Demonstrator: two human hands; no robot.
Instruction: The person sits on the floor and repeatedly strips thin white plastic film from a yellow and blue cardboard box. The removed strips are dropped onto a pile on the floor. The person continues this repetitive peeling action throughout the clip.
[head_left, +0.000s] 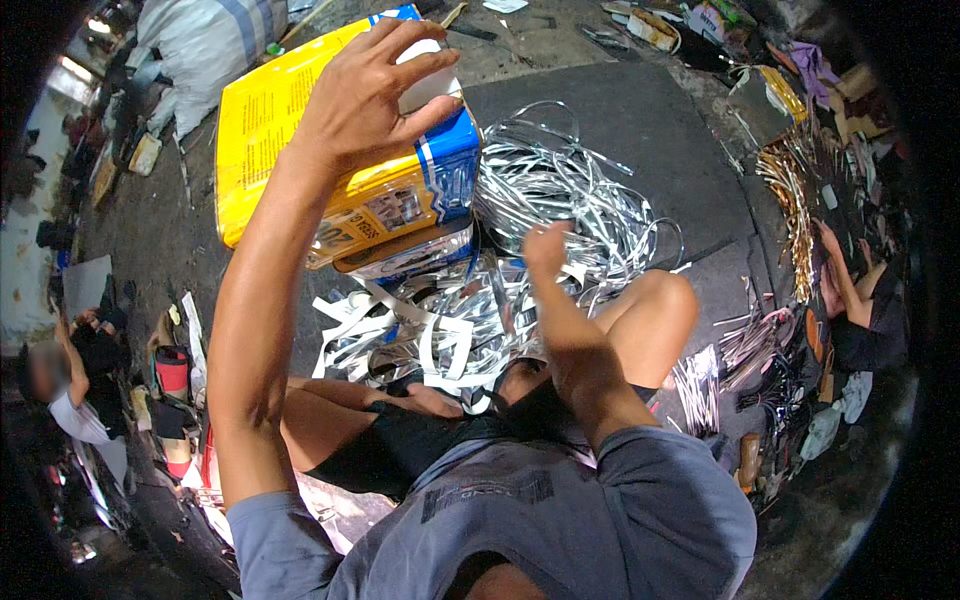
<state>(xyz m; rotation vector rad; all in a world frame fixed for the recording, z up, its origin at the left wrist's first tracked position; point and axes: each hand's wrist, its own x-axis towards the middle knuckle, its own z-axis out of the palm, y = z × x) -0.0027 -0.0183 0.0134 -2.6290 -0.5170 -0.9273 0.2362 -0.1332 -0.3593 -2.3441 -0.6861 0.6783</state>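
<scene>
A large yellow and blue rectangular tin (262,130) stands tilted in front of me, its printed side facing up. My left hand (375,90) lies over its upper edge with the fingers spread and the thumb apart. My right hand (547,250) is closed and smeared by motion, above the shiny strips right of the tin. What it holds, if anything, I cannot make out. A heap of long silvery metal strips (590,200) lies beyond it. Wider, curled cut strips (440,345) lie between my legs, under the tin's near edge.
A bulging white sack (205,60) stands at the far left. Bundles of thin strips (698,390) and coppery strips (790,205) lie to the right, near another person's hand (828,240). Another person (85,400) sits at the left, near a red and black container (172,370).
</scene>
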